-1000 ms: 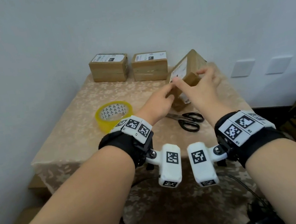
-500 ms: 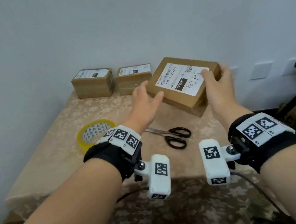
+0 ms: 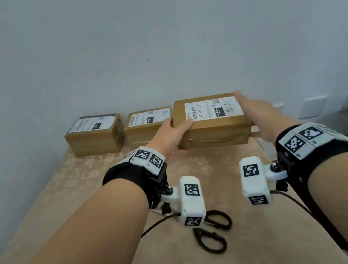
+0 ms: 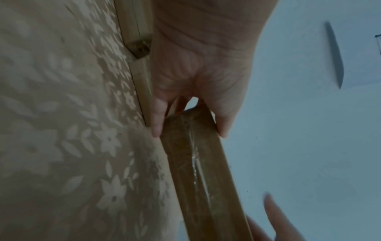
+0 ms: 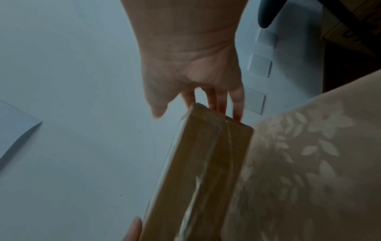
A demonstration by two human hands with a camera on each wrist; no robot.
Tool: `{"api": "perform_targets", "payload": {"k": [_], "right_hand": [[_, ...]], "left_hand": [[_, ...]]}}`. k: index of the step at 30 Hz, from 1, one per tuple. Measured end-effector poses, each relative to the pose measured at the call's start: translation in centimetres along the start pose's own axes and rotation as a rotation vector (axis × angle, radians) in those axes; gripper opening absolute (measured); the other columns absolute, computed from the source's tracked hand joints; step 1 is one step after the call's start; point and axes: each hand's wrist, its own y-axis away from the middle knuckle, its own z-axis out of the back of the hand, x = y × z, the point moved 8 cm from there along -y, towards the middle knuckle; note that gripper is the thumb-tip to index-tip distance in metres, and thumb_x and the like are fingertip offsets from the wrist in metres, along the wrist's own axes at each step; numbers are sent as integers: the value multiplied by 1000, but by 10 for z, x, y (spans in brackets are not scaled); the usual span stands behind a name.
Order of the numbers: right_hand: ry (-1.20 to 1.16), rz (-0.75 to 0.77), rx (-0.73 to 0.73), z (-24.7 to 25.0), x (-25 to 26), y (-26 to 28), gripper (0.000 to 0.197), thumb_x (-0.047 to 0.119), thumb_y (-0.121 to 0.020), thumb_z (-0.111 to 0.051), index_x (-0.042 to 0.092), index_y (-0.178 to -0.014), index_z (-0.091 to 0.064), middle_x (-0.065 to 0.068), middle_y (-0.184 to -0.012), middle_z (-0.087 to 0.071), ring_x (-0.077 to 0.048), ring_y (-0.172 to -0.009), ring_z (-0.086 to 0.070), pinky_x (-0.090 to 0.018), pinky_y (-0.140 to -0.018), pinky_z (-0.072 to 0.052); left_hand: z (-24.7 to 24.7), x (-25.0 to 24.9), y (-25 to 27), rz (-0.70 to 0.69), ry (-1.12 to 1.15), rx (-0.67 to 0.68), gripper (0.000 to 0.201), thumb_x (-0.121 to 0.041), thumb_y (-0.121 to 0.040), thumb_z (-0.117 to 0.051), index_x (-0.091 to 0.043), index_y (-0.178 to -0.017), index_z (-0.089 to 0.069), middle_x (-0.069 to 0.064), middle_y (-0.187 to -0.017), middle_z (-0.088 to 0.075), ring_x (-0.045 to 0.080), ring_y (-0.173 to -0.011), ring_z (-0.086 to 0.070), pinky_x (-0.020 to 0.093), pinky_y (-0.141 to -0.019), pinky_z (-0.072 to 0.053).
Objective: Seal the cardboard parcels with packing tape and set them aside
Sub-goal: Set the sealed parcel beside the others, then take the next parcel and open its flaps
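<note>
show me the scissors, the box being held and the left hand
scissors [image 3: 199, 236]: head view, neck of the lower handle
held box [image 3: 213, 129]: head view, its front side
left hand [image 3: 169, 136]: head view, back of the hand

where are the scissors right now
In the head view the black scissors lie on the tablecloth at the near end, partly under the left wrist's camera, well short of the parcel held by the wall.

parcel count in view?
3, in a row by the wall: left parcel, middle parcel, and right parcel, gripped by the left hand, right hand against its other end. None seems hidden.
</note>
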Motion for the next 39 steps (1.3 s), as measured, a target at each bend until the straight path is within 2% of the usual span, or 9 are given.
{"api": "perform_targets", "payload": {"k": [2,5,8,11,17,23,28,34,39], "right_hand": [[3,-18,82,-10,-2,-5,28,38,-91,-57,23,-114,-55,3,-104,-59,-15,-89,-55,-34,-69,-48],[16,76,-13,-8,-1,-24,57,23,-83,-65,19,-134,-40,-5,-125,-52,-22,-109,-53,-41,-91,-49],[-15,138,-60,-10,-2,-40,46,18,-84,-68,16,-120,-40,-6,-119,-52,-19,-105,-53,-33,-88,-45],[43,174,-78,-18,-8,-52,46,23,-91,-63,11,-130,-41,-2,-114,-49,-16,-100,-48,-28,-81,-39],[277,204,-141,-22,-26,-61,50,27,-96,-54,10,-139,-35,-10,-134,-50,-25,-117,-49,-32,-94,-39],[557,204,-183,-28,-13,-52,50,30,-95,-51,9,-137,-35,-19,-136,-42,-37,-125,-40,-42,-101,-36],[663,407,-146,-61,29,-26,45,22,-94,-51,11,-136,-40,-16,-135,-40,-33,-125,-37,-41,-104,-34],[611,464,97,-136,51,-3,43,19,-95,-50,9,-137,-44,-10,-137,-47,-26,-125,-46,-30,-97,-37],[598,359,245,-188,42,3,46,20,-97,-47,2,-139,-41,-12,-135,-51,-25,-116,-51,-25,-85,-37]], "left_hand": [[-4,0,-15,7,-31,2,68,-43,-84,-67,-15,-136,-33,-2,-127,-54,8,-97,-60,26,-74,-55],[-9,1,-40,-2,-143,30,92,-55,-60,-75,-20,-136,-38,-4,-127,-58,16,-108,-60,38,-86,-55],[-9,-5,-60,-88,-349,-17,62,-44,-78,-69,-16,-130,-50,0,-121,-63,19,-105,-61,39,-90,-53],[0,-12,-74,-158,-635,-175,45,-39,-89,-60,-5,-119,-52,11,-110,-63,28,-98,-61,40,-85,-52],[-12,-11,-76,-206,-1089,-208,17,-10,-95,-49,1,-104,-58,17,-109,-62,31,-102,-59,32,-79,-44],[-1,-17,-68,-252,-1017,-235,17,-16,-93,-46,-4,-98,-57,10,-96,-60,29,-97,-58,30,-69,-38],[45,-34,-51,-267,-941,-319,28,-21,-96,-43,-4,-113,-56,10,-111,-61,27,-106,-54,31,-82,-40],[120,-28,-41,-180,-948,-469,34,-27,-96,-46,-6,-122,-53,14,-123,-55,31,-115,-49,39,-94,-43],[143,-10,-51,-79,-953,-408,43,-32,-97,-44,0,-125,-47,23,-131,-47,36,-115,-50,41,-97,-42]]}}
